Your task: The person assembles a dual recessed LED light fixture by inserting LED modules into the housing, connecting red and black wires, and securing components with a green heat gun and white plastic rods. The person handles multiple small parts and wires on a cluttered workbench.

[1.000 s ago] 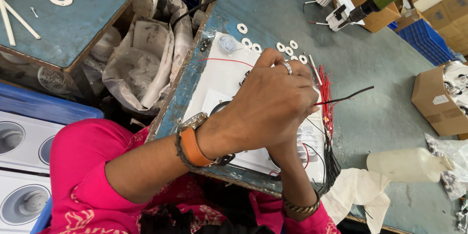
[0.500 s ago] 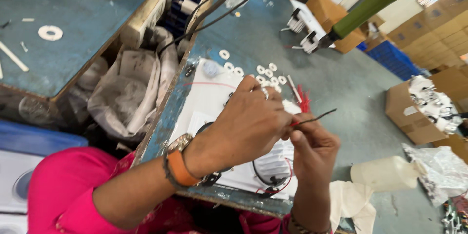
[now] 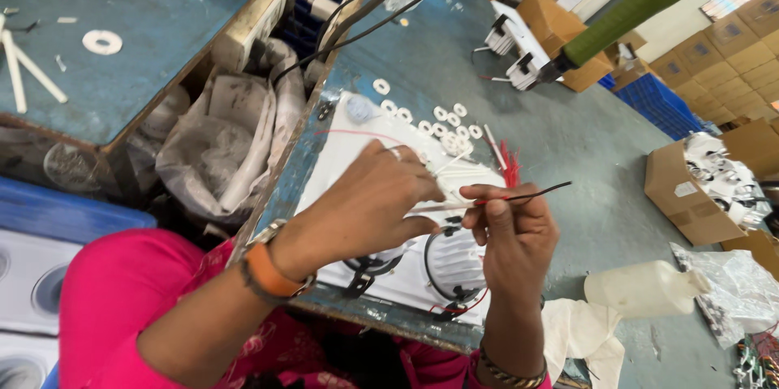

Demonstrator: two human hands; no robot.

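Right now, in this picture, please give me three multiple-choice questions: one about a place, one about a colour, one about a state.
1. Where do the small white rings lie?
A. On the bench beyond the hands
B. In the cardboard box
C. On the floor

2. What colour is the band on the left wrist?
A. Green
B. Orange
C. White

3. What is the right hand doing?
A. Lying flat and empty
B. Pinching thin wires
C. Lifting a bottle

Answers:
1. A: the rings sit in a cluster on the blue-grey bench top, past the left hand.
2. B: the strap under the watch is orange.
3. B: the fingers close on a red and a black wire that stick out to the right.
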